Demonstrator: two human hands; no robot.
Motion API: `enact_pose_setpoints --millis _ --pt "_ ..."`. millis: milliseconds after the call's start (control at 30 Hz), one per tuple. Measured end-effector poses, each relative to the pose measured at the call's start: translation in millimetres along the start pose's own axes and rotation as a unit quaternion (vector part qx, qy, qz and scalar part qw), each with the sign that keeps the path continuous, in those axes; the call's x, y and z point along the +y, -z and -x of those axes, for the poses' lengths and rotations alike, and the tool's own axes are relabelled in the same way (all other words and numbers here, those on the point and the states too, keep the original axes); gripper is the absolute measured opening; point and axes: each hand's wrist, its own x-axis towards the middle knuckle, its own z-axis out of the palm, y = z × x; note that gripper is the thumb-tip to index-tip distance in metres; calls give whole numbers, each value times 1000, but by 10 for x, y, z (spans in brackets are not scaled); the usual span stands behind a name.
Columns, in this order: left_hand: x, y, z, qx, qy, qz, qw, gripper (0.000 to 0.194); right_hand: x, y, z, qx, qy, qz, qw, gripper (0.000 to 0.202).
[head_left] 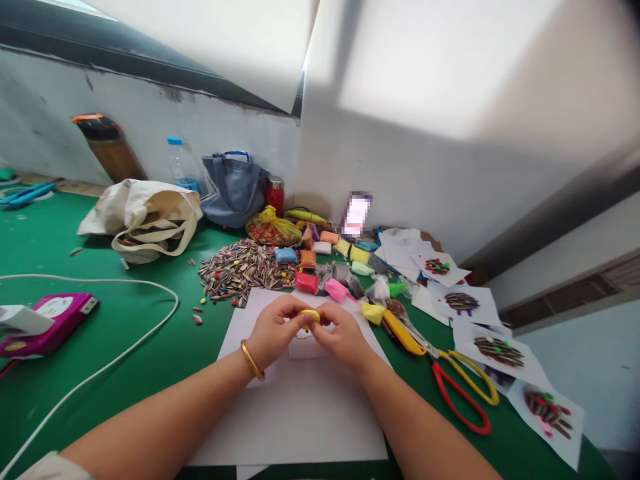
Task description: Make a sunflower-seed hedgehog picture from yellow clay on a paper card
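Between the fingertips of my left hand (pixel 277 328) and my right hand (pixel 341 331) is a small piece of yellow modelling clay (pixel 311 315). Both hands are closed on it, thumbs and forefingers meeting around the lump. A gold bangle (pixel 251 361) circles my left wrist. Under the hands lies a small white card (pixel 307 348) with a faint drawn line, mostly covered by my fingers. It rests on large white paper sheets (pixel 295 420). An opened yellow clay packet (pixel 373 312) sits just right of my right hand.
Sunflower seeds (pixel 245 270) are heaped behind the paper, beside several coloured clay packets (pixel 307 282). Scissors (pixel 463 387) and a yellow cutter (pixel 404 332) lie to the right, near seed-decorated cards (pixel 499 351). A white cable (pixel 125 347) crosses the left; bags (pixel 233 190) stand behind.
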Motion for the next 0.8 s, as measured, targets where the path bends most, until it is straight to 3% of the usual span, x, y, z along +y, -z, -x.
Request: enact_pose_setpoints --millis 133,300,467,667,800 --pt "-37 -7 1 -2 25 48 999 22 43 5 -5 -17 7 -54 998 16" --pt "-16 -15 19 -10 20 18 1000 37 40 8 -9 18 4 -43 999 14" --pt "15 8 5 -22 -23 -40 999 19 -6 2 -6 4 1 2 1000 13" --pt "36 1 6 -7 2 19 1000 20 16 12 5 -26 1 -36 999 15" --pt "56 -22 26 -1 16 37 999 30 21 16 -2 -9 -4 -25 1000 18"
